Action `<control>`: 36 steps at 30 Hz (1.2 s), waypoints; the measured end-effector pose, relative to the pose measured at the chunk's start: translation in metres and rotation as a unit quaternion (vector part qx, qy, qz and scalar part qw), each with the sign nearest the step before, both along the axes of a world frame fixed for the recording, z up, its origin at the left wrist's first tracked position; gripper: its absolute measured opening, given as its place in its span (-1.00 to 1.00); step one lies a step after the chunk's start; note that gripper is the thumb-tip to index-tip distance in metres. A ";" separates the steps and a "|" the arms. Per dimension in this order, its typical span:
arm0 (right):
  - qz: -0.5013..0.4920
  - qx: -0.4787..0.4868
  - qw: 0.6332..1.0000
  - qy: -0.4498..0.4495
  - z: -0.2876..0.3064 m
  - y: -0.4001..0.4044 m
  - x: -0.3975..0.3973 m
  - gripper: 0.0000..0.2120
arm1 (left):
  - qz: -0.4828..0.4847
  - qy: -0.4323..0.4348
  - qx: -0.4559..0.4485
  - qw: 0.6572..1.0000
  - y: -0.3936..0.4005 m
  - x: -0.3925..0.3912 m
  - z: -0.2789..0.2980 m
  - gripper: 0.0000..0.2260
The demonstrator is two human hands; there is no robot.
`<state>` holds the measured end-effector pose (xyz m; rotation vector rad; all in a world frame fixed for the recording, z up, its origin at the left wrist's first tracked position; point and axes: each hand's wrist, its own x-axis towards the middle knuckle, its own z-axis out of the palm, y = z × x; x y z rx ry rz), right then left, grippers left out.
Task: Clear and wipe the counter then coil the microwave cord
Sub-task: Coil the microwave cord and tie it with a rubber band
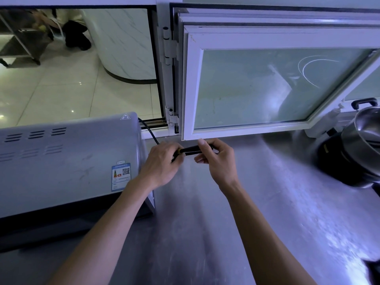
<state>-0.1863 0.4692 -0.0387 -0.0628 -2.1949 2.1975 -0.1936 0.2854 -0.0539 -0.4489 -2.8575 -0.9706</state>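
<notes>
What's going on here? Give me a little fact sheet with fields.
Place: steel counter below an open window
Left hand: grips black microwave cord
Right hand: pinches the same cord bundle
Cord origin: runs from behind the microwave
Far right: metal pot
Stage: cord being gathered

We see the microwave (pixel 67 161) on the counter (pixel 267 202) at left, its cord (pixel 149 130) running from behind it toward the middle. A window (pixel 267 87) stands behind, a pot (pixel 362 145) at far right.
</notes>
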 end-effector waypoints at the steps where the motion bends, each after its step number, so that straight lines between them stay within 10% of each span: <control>1: 0.000 -0.002 1.000 -0.001 -0.002 0.001 0.002 -0.76 | 0.002 0.000 0.000 1.000 0.000 0.000 -0.001 -0.90; 13: -0.009 0.132 0.989 0.059 -0.029 0.003 0.023 -0.78 | 0.106 0.039 -0.069 0.991 0.025 0.005 -0.030 -0.82; 22: -0.013 0.137 0.990 0.028 -0.085 -0.002 0.027 -0.93 | 0.229 -0.034 0.086 0.969 0.043 0.032 -0.085 -0.60; 36: -0.034 0.155 0.986 -0.059 -0.143 -0.006 -0.020 -0.50 | 0.200 -0.139 0.104 0.964 0.040 -0.006 -0.140 -0.61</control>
